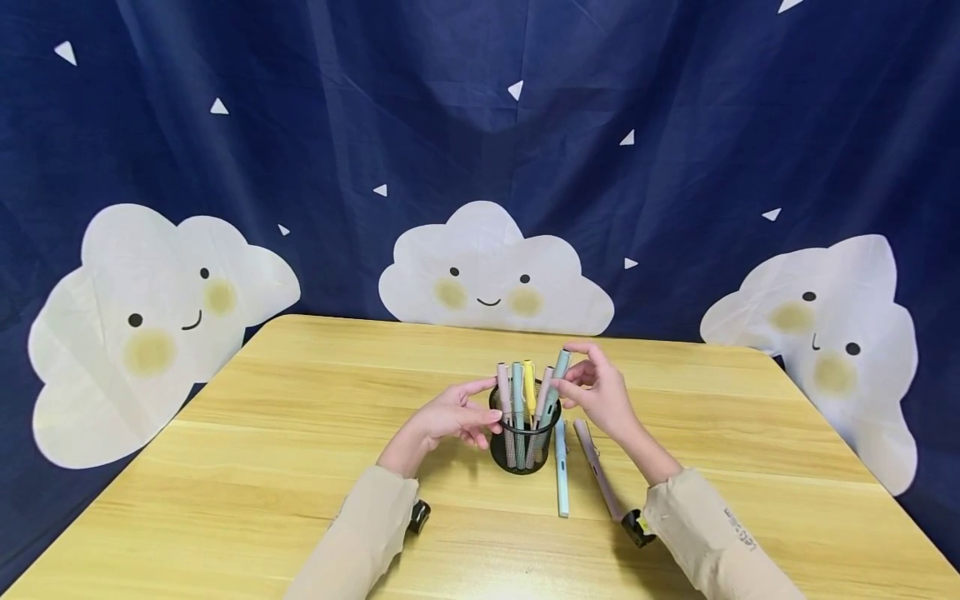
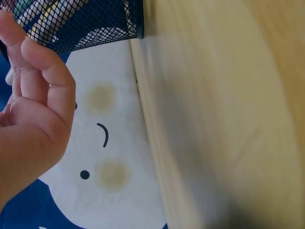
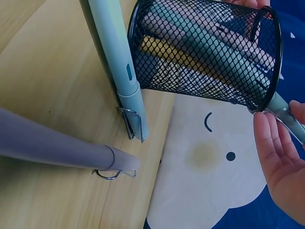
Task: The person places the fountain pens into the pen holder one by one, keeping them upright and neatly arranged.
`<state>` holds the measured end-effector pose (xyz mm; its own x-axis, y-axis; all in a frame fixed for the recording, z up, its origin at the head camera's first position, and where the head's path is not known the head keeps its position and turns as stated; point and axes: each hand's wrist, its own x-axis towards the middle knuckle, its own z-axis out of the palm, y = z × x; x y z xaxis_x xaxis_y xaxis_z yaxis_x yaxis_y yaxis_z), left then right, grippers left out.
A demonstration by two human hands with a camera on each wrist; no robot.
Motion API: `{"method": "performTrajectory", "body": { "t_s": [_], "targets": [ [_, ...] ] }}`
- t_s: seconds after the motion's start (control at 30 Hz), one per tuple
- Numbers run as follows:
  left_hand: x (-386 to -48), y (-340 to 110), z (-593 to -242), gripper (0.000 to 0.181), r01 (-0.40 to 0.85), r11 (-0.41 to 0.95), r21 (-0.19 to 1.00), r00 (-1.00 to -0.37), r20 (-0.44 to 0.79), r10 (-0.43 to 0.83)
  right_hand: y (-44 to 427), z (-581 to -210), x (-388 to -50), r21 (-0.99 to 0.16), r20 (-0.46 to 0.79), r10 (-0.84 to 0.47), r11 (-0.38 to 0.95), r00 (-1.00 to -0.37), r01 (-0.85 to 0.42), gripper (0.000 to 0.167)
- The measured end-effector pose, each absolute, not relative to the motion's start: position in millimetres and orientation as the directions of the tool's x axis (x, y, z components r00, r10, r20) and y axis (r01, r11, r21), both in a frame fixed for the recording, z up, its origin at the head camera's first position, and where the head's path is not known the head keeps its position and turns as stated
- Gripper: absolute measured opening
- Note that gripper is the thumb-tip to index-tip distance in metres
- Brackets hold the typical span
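A black mesh pen holder (image 1: 517,462) stands upright on the table with several pens in it, among them a yellow pen (image 1: 529,387) and a grey-green pen (image 1: 517,385). At its left side my left hand (image 1: 453,414) holds the rim between thumb and forefinger. My right hand (image 1: 603,396) pinches the upper end of a teal pen (image 1: 560,371), which leans to the right with its lower part inside the mesh. The right wrist view shows that pen (image 3: 282,110) crossing the holder's rim. Mesh partly hides the pens' lower ends.
Just right of the holder, a light blue pen (image 1: 562,483) and a mauve pen (image 1: 596,471) lie on the wooden table (image 1: 247,467). Behind the table hangs a dark blue curtain (image 1: 450,125) printed with white clouds.
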<state>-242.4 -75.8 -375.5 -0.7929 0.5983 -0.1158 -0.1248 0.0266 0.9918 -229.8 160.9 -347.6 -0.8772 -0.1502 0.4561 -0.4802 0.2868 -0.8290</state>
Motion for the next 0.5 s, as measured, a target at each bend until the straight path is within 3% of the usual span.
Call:
{"method": "performTrajectory", "body": {
  "t_s": [0.5],
  "targets": [
    [-242.3, -75.5, -375.5, 0.075, -0.128, 0.025, 0.991, -0.794, -0.118, 0.597, 159.6, -347.4, -228.8, -0.823, 0.455, -0.159, 0.302, -0.876, -0.482, 0.028]
  ]
}}
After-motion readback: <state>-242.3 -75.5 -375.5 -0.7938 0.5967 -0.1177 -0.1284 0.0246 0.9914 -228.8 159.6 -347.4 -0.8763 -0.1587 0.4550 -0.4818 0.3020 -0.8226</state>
